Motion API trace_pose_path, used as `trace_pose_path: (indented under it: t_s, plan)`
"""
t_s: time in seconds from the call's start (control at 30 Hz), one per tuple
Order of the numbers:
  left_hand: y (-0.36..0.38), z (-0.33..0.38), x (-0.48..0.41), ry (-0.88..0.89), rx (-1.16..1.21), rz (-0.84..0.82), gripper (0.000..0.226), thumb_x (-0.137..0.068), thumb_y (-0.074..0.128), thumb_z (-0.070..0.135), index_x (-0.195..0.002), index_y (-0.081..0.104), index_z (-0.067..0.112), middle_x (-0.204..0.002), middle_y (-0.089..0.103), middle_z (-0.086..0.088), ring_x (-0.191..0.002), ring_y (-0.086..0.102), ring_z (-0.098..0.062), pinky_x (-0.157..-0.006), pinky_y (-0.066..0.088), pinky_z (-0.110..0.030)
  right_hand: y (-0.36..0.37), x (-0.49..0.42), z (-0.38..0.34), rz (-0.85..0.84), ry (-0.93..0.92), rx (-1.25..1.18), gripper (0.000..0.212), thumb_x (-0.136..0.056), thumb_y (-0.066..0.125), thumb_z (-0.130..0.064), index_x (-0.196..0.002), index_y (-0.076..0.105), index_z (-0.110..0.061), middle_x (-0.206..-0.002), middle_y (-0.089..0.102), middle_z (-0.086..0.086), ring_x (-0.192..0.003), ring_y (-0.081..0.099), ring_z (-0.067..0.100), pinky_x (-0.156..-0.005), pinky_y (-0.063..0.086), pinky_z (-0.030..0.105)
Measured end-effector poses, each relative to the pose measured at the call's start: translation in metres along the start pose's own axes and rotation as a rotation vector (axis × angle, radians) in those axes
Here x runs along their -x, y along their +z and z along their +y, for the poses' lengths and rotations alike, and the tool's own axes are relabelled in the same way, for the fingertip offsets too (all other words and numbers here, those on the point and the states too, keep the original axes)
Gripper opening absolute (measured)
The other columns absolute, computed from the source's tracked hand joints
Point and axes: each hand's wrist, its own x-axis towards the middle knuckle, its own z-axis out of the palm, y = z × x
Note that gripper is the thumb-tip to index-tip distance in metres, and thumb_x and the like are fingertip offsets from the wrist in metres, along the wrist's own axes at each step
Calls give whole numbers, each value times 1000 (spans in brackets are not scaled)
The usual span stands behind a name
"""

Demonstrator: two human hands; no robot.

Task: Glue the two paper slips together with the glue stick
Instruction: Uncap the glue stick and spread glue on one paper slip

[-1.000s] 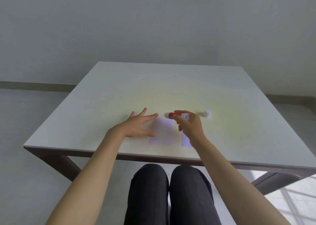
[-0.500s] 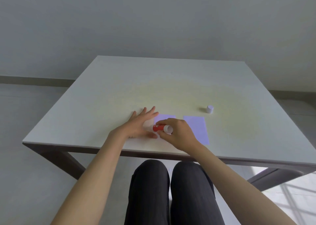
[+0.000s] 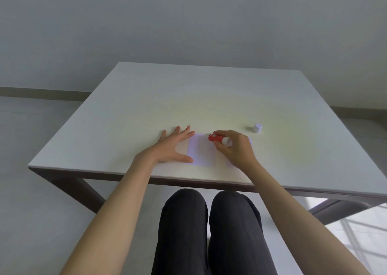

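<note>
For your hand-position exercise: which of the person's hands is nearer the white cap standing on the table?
Right. The right hand holds the glue stick just left of the cap; the left hand lies flat, farther left.

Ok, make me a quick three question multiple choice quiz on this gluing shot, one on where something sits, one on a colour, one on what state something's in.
1. Where is the white cap?
A. On the table, far right of both hands
B. Under the left hand
C. On the glue stick

2. What colour is the glue stick body?
A. Blue
B. Red
C. Green

3. What is the left hand doing?
A. Gripping the glue stick
B. Lifting a slip off the table
C. Lying flat, fingers spread, at the left edge of the left paper slip

Answers:
1. A, the cap stands alone on the table, apart from the hands.
2. B, the barrel in the right hand is red with a white end.
3. C, the palm is down and open beside the slip, holding nothing.
</note>
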Motion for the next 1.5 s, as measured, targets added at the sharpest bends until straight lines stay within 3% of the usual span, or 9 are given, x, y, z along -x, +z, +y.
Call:
trace_pose_path:
  t_s: [0.07,0.23,0.43,0.6,0.8,0.97,1.13,1.33,1.5]
  plan:
    - [-1,0,0,6,-8,3,97,-76,71,46,-151,11,35,-160,7,17,-146,-15,-6,-116,-18,-43,1,2,0,56,0,45,23,-84,66,-23,-106,71,-19,-106,72,1,-89,64,18,-76,42,21]
    - [1,1,-2,-10,-35,1,97,-73,71,52,-150,13,37,-160,1,18,-146,-16,-7,-116,-19,-44,6,29,-5,-226,-183,40,24,-78,65,-29,-100,71,-25,-102,73,-10,-91,66,8,-87,48,28]
    - [0,-2,0,-10,5,1,94,-75,71,45,-149,13,40,-161,5,12,-145,-21,-8,-116,-20,-44,-11,13,2,13,-20,55,25,-84,66,-20,-108,70,-18,-105,71,4,-95,64,22,-84,48,31]
    - [2,-1,0,-126,32,-1,98,-68,73,54,-145,12,53,-162,-7,2,-143,-28,-28,-117,-12,-52,-19,37,4,-277,-109,-55,22,-79,66,-21,-101,72,-21,-100,74,-10,-98,64,1,-91,47,19]
    - [0,-2,0,-135,36,-9,96,-71,73,51,-144,12,54,-162,-8,2,-143,-28,-29,-117,-10,-53,-25,29,7,-89,-43,-33,22,-82,67,-15,-103,72,-20,-103,73,-6,-98,64,9,-88,47,21]
    - [1,-4,-2,-131,25,-17,98,-66,72,57,-143,10,56,-162,-7,5,-143,-27,-28,-117,-10,-55,-28,36,7,-307,-44,-199,18,-76,64,-14,-91,74,-20,-88,77,-12,-93,68,1,-86,50,16]
    - [2,-8,-4,-105,22,-11,102,-62,71,60,-144,11,54,-162,0,6,-145,-23,-24,-117,-9,-54,-14,10,-2,4,80,-103,22,-80,68,-21,-100,73,-13,-98,75,1,-94,66,17,-83,49,26]
    - [2,1,-1,-150,57,0,104,-60,73,61,-142,11,57,-162,-6,5,-144,-27,-27,-117,-9,-53,20,15,-22,-192,-124,8,24,-77,66,-29,-99,73,-24,-99,75,-5,-81,66,15,-72,45,16]
    - [-2,2,1,-120,-28,-25,98,-71,70,55,-146,7,51,-162,-7,0,-145,-25,-28,-117,-10,-53,9,-3,-14,25,32,0,28,-83,67,-26,-109,69,-18,-104,71,-2,-93,63,16,-76,41,15]
